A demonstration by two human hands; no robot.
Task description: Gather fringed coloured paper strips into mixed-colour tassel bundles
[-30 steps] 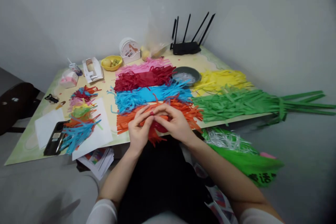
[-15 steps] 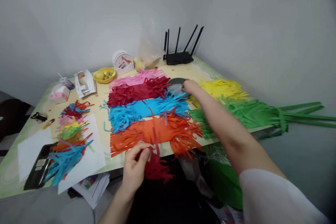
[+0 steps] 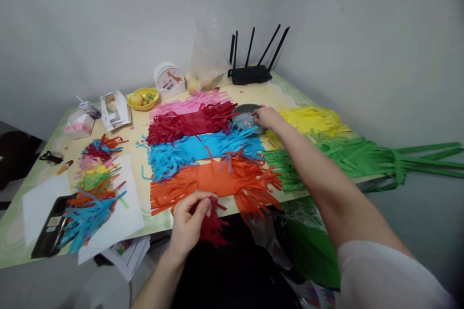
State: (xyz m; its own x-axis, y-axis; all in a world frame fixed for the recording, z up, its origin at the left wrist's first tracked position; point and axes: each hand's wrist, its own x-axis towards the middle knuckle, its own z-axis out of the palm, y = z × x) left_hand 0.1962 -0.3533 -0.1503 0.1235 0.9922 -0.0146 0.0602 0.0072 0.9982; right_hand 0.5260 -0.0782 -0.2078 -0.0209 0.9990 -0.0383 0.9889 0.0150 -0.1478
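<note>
My left hand [image 3: 190, 217] is closed in a pinch on a piece of red fringed paper [image 3: 213, 227], which hangs in front of the table's near edge. Farther off, my right hand [image 3: 267, 119] reaches to a dark round dish [image 3: 247, 107] holding a clear, crinkled plastic-like material [image 3: 243, 120]. Its fingers are bent together at the dish, and what they grip is too small to make out. Around the hands lie fringed paper bundles: orange [image 3: 217, 178], blue [image 3: 206, 146], dark red [image 3: 194, 123], pink [image 3: 195, 104], yellow [image 3: 313, 120] and green [image 3: 348, 155].
Small multicoloured fringe bunches [image 3: 94, 181] lie on white paper [image 3: 132, 203] at left, beside a black phone-like object [image 3: 52, 229]. A yellow fruit bowl [image 3: 144, 107], a white package [image 3: 116, 112], a plastic bag [image 3: 207, 70] and a black router [image 3: 251, 75] stand at the back.
My right hand stays at the dish with its fingers bent. The red fringe in my left hand has shifted and its strips gather closer to the fingers. The view has shifted slightly.
</note>
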